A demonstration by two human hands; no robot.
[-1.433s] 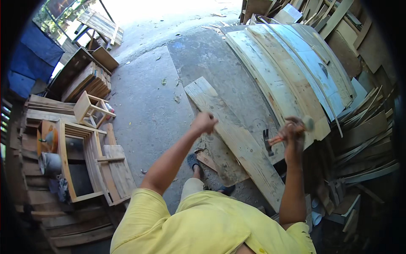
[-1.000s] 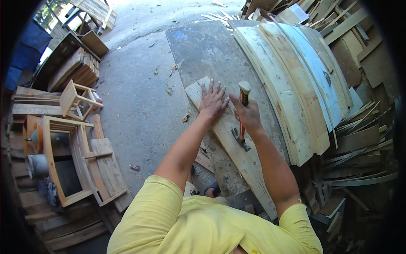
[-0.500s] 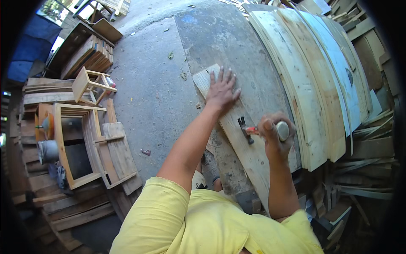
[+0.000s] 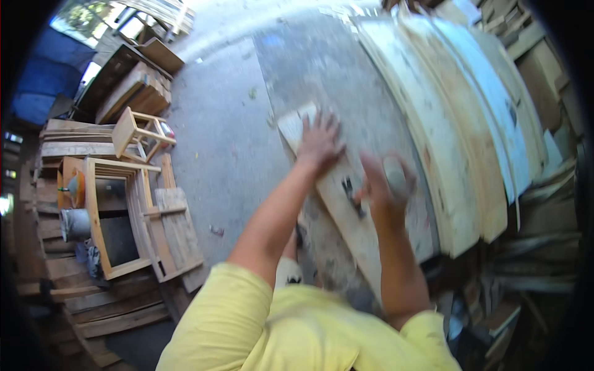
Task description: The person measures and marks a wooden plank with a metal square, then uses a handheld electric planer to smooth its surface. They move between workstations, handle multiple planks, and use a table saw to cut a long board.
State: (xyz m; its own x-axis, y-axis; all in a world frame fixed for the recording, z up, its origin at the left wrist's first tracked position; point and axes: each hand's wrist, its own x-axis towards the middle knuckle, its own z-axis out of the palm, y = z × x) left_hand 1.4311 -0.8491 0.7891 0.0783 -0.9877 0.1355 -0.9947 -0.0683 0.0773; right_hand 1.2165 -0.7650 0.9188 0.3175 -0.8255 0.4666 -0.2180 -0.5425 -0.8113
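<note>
A long pale wooden plank (image 4: 346,213) lies slanted on the concrete floor in front of me. My left hand (image 4: 320,141) presses flat on its far end, fingers spread. My right hand (image 4: 385,188) is shut on a hammer (image 4: 356,196), blurred by motion, with its dark head low over the middle of the plank. My leg and foot show under my arms, beside the plank.
Several long curved boards (image 4: 470,136) lie side by side to the right. Scrap timber is piled at the far right. On the left stand a small wooden stool (image 4: 139,133), an open wooden frame (image 4: 114,216) and stacked planks (image 4: 111,309).
The hammer has swung up and down several times; now it is down at the plank again. My left hand stays pressed on the plank's far end. The view has tilted further down.
</note>
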